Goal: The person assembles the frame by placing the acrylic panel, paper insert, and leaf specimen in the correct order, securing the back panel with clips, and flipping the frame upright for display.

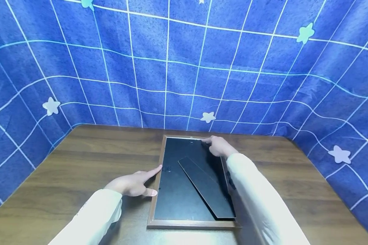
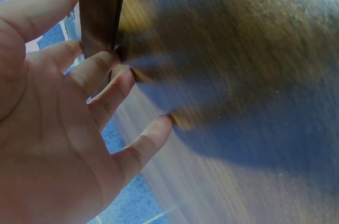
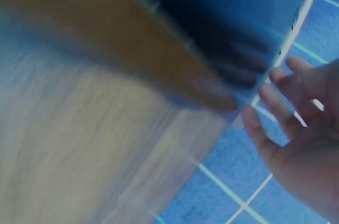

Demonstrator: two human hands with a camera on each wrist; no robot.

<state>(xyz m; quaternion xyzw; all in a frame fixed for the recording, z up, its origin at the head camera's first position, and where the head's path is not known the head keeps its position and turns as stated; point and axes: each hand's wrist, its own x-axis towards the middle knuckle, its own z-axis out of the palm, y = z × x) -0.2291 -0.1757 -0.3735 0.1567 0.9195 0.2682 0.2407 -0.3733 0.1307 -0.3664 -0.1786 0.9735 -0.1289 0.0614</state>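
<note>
A picture frame (image 1: 187, 224) with a brown wooden rim lies back side up on the table, its dark backing board (image 1: 174, 197) showing. Slanting across that board is a long dark stand leg (image 1: 207, 190). My left hand (image 1: 133, 183) touches the frame's left side with index finger and thumb spread; in the left wrist view its other fingertips reach down to the wood. At the far edge, toward the right corner, my right hand (image 1: 219, 146) points its index finger along the rim. The right wrist view shows that hand's fingers (image 3: 283, 110) loosely bent beside the frame's corner.
The brown wooden table (image 1: 110, 149) extends to both sides of the frame. Behind it hangs a blue curtain (image 1: 184, 78) with white grid lines and stars, meeting the table's back edge. My right sleeve (image 1: 260, 200) crosses the frame's right side.
</note>
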